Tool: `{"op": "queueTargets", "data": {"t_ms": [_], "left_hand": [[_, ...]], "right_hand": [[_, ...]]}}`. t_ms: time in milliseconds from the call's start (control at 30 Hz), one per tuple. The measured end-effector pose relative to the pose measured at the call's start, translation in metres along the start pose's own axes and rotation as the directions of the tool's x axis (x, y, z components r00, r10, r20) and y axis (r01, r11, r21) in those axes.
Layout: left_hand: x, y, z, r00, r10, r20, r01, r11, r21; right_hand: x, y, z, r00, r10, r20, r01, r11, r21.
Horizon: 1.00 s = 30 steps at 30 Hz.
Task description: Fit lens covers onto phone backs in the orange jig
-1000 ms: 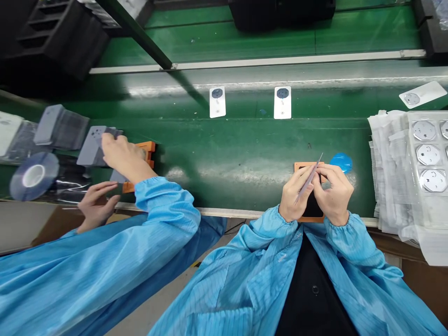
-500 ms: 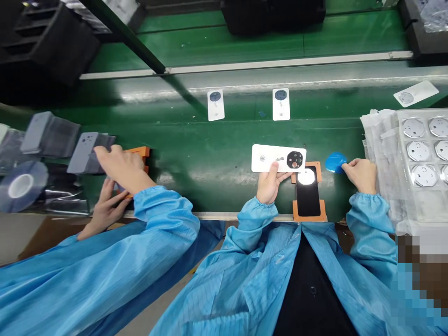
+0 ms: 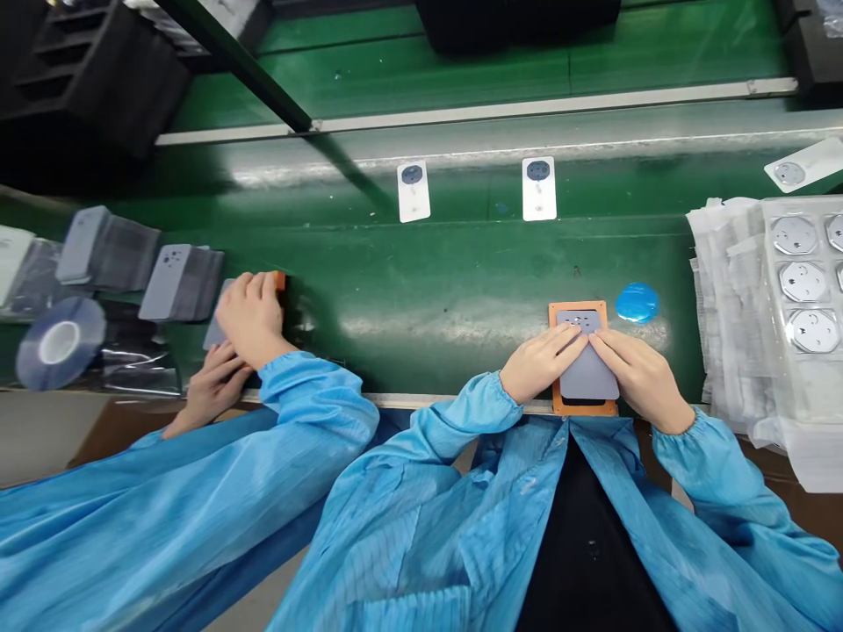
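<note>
A grey phone back cover [image 3: 586, 373] with camera holes at its far end lies over an orange fixture [image 3: 570, 407] at the belt's near edge. A dark strip of the fixture's bed shows below the cover. My left hand [image 3: 541, 358] grips the cover from the left, its fingers reaching over the top surface. From the right, my right hand [image 3: 640, 373] holds the same cover, and the fingertips of both hands nearly meet near the camera holes. Just beyond my right hand, a shiny blue round film [image 3: 637, 303] rests on the green surface.
Two white phone covers [image 3: 414, 191] with dark camera discs lie farther back. At right stand a clear tray [image 3: 802, 379] of round white parts and a pile of translucent sleeves [image 3: 728, 298]. To the left, a co-worker's hands [image 3: 250, 316] work beside grey cover stacks [image 3: 175, 283] and a tape roll [image 3: 61, 342].
The white cover my left hand held up is gone from sight; a grey-faced cover now lies on the fixture under both hands. My right hand has let go of the blue film.
</note>
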State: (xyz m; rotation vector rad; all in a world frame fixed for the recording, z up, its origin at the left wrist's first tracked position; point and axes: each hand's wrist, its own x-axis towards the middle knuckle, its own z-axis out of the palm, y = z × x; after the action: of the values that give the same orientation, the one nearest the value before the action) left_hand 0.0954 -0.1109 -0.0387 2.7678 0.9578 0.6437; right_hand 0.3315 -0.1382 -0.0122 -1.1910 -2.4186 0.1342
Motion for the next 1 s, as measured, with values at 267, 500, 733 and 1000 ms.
{"op": "queueTargets", "data": {"t_ms": [267, 500, 733, 1000], "left_hand": [[0.000, 0.002, 0.004, 0.997, -0.044, 0.060, 0.044, 0.999, -0.002], [-0.001, 0.002, 0.010, 0.991, -0.111, 0.072, 0.099, 0.984, 0.149], [0.001, -0.003, 0.015, 0.992, -0.118, 0.053, 0.106, 0.974, 0.201], [-0.002, 0.004, 0.018, 0.986, -0.140, 0.094, 0.127, 0.984, 0.126]], "right_hand": [[-0.001, 0.008, 0.000, 0.998, -0.051, 0.026, 0.053, 0.996, -0.066], [0.003, 0.021, 0.008, 0.994, -0.101, 0.051, 0.105, 0.992, -0.074], [0.011, 0.025, 0.019, 0.974, -0.108, 0.199, 0.127, 0.988, -0.084], [0.015, 0.017, 0.019, 0.955, -0.084, 0.285, 0.115, 0.989, -0.094]]}}
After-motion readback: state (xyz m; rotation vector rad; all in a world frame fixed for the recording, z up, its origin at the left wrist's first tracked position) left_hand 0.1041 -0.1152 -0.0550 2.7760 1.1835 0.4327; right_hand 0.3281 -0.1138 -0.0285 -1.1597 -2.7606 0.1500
